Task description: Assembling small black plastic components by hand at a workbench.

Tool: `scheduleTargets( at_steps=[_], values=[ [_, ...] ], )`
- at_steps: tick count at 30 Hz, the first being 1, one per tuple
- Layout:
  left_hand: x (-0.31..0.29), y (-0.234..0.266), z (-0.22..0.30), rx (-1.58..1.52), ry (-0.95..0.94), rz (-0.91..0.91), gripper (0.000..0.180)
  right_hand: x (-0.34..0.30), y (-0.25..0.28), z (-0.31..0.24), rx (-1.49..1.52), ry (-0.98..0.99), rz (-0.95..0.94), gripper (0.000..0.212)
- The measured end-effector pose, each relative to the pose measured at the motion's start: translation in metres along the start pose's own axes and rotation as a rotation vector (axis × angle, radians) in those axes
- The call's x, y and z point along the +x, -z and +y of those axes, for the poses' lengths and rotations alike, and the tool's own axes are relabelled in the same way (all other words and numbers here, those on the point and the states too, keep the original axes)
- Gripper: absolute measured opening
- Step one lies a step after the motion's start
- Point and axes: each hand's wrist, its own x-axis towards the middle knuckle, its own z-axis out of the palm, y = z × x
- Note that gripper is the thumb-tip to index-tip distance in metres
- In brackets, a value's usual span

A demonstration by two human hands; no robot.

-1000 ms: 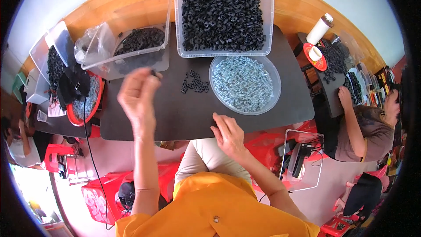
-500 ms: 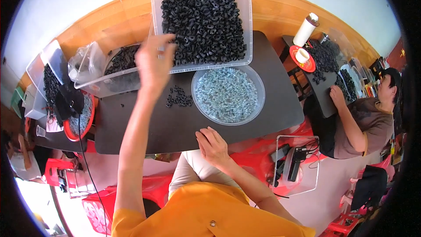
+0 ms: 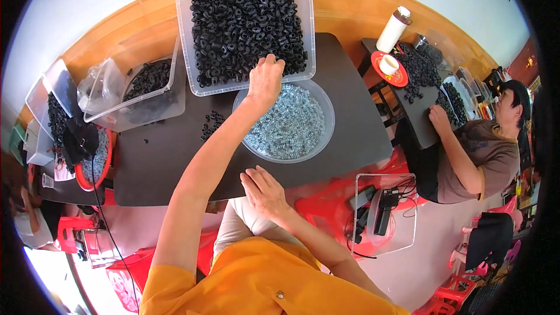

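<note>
My left hand [image 3: 266, 81] reaches across the table to the near edge of a large clear bin [image 3: 311, 17] heaped with small black ridged plastic parts [image 3: 245, 26]. Its fingers are curled down over the parts; whatever they hold is hidden. Below that wrist stands a round clear bowl [image 3: 331, 122] full of small, shiny, pale-blue metal springs [image 3: 286, 122]. Beside my left forearm, a little pile of black parts [image 3: 211, 123] lies on the dark table [image 3: 157, 163]. My right hand [image 3: 265, 189] rests by the table's near edge, fingers stretched out, holding nothing.
Left of the large bin stands another clear bin [image 3: 169, 105] with black parts and a plastic bag. An orange-red basin [image 3: 87, 182] lies further left, a dark cable [image 3: 108, 227] hanging near it. On the right, a person [image 3: 478, 157] sits at another table with a white flask [image 3: 393, 30].
My left hand has moved right, from the large bin's left side to the middle of its near edge. My right hand stays by the table edge. The whole view has shifted slightly.
</note>
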Motion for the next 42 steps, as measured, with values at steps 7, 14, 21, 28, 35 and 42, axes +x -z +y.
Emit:
scheduleTargets(
  at_steps=[7,14,21,28,35,42],
  values=[
    [-0.009,0.02,-0.001,-0.143,0.062,0.097,0.014,0.012,0.043,0.0,0.272,-0.071,0.138,0.033],
    [-0.059,0.065,-0.009,-0.671,0.243,0.154,0.017,0.068,0.073,0.081,-0.09,-0.337,0.051,0.008],
    [-0.139,0.1,0.0,-1.21,0.728,-0.024,0.016,0.087,0.029,0.125,-0.092,-0.502,-0.329,0.011],
    [-0.179,0.104,0.005,-1.417,0.796,0.076,0.012,0.094,0.037,0.134,0.533,-0.599,-0.237,0.008],
    [-0.18,0.106,0.015,-1.586,0.83,0.025,0.013,0.09,0.055,0.118,0.987,-0.818,-0.166,0.009],
    [-0.185,0.099,0.02,-1.936,0.786,-0.034,0.015,0.077,0.072,0.071,1.219,-0.803,-0.148,0.01]
  ],
)
